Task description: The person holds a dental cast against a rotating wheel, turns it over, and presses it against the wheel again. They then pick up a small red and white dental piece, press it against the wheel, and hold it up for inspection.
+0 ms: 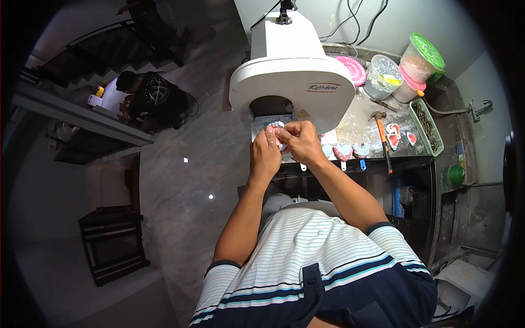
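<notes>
In the head view, my left hand (266, 156) and my right hand (304, 143) meet in front of the white machine. Both are closed, fingertips pressed on a small pale dental cast (279, 125). My fingers hide much of the cast, so its full shape is not visible. Just beyond it is the dark round opening (265, 106) of the machine. Right of my hands, dental impression trays lie along the counter's front edge: one with a white handle (343, 153) and one with a blue handle (361, 150), both filled with pale and pink material.
The white machine (295, 76) fills the back of the counter. To the right lie a hammer (381, 131), red-and-white pieces (393, 136) and a green tray of metal bits (425, 126). Plastic tubs (381, 76) stand behind. Another person (156, 95) crouches at far left.
</notes>
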